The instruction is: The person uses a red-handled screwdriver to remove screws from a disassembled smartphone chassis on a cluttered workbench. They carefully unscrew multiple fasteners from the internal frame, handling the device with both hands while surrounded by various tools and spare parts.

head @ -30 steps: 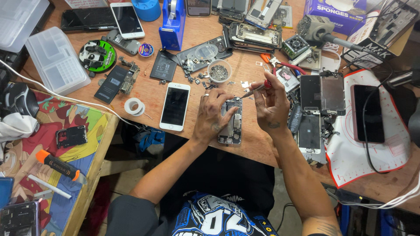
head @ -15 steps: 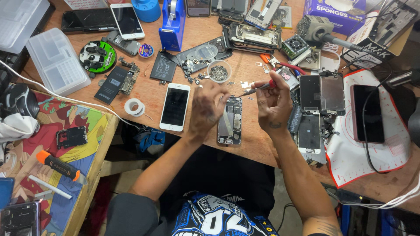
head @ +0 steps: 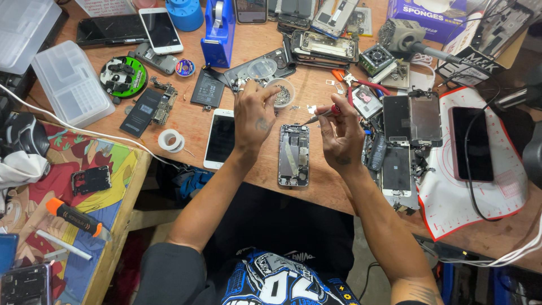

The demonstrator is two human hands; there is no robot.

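opened phone on the table, intact phone just left, screw dish behind

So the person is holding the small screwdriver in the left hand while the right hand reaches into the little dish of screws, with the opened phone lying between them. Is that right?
Not quite: the hands are swapped. In the head view the right hand holds the small screwdriver, and the left hand reaches to the little dish of screws. The opened phone does lie between them.

Red-handled screwdriver, blue tape dispenser, white phone, brown wooden table.
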